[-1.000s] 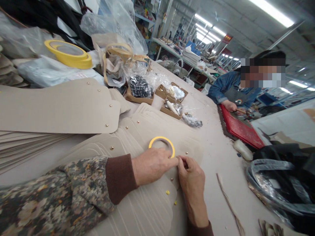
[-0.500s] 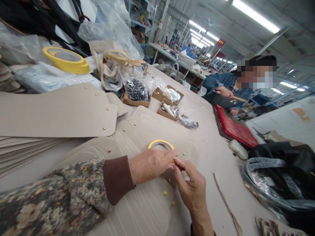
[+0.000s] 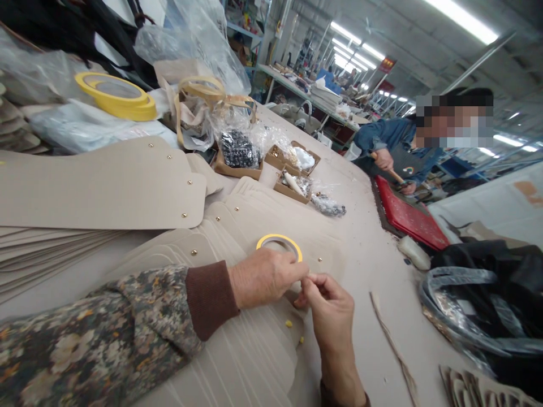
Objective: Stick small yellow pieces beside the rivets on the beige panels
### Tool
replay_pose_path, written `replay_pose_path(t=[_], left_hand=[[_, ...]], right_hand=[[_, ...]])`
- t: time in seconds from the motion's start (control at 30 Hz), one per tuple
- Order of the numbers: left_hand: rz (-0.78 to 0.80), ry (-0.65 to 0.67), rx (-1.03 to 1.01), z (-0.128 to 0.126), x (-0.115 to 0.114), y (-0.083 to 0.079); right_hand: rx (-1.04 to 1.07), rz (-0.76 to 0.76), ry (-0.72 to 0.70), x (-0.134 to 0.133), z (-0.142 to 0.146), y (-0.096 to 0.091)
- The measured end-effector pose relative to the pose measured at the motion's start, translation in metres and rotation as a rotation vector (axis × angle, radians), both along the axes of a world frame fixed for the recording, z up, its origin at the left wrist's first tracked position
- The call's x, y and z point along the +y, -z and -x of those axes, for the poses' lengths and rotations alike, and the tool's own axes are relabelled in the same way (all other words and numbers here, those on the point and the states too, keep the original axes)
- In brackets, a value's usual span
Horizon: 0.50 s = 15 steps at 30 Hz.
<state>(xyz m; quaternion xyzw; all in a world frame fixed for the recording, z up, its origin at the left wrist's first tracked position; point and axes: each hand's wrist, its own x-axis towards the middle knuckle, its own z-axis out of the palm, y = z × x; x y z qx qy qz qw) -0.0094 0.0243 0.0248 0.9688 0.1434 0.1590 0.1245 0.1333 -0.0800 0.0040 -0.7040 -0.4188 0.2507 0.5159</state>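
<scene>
My left hand (image 3: 268, 278) is closed on a roll of yellow tape (image 3: 276, 238), whose upper rim shows behind the knuckles. Against its fingertips, my right hand (image 3: 334, 308) is pinched; whatever lies between those fingers is too small to make out. Both hands are over a fanned stack of beige panels (image 3: 250, 353) fitted with small gold-coloured metal studs (image 3: 194, 252). Two yellow bits (image 3: 289, 324) lie on the panels just below my hands. A larger beige panel (image 3: 102, 186) with studs along its end tops another pile at left.
Several yellow tape rolls (image 3: 123, 102) lie on plastic bags at back left. Small cardboard boxes (image 3: 292, 189) hold bagged parts. Across the table a co-worker (image 3: 390, 152) grips a wooden-handled tool above a red slab (image 3: 407, 215). Black bags (image 3: 504, 282) crowd the right, near a beige cord (image 3: 392, 345).
My fingertips have shifted slightly and still meet; the yellow speck between them no longer shows. The view has moved a little. The co-worker's tool has come down toward the red slab.
</scene>
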Motion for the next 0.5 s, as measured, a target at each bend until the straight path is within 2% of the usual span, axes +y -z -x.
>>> replay_pose_path(t=[0.07, 0.13, 0.2, 0.33, 0.5], left_hand=[[-0.017, 0.037, -0.012, 0.0, -0.004, -0.002], [-0.024, 0.075, -0.028, 0.001, -0.008, -0.001], [-0.034, 0.077, 0.0, 0.0, -0.012, 0.002], [-0.034, 0.053, 0.157, -0.003, -0.014, 0.007], [0.005, 0.087, 0.187, -0.002, -0.015, 0.006]], right_hand=[[0.284, 0.028, 0.059, 0.001, -0.003, 0.002], [0.404, 0.039, 0.131, -0.002, -0.01, 0.005], [0.387, 0.115, 0.142, -0.01, -0.017, 0.006], [0.251, 0.308, 0.076, -0.029, -0.024, 0.008], [0.212, 0.362, 0.015, -0.034, -0.022, 0.011]])
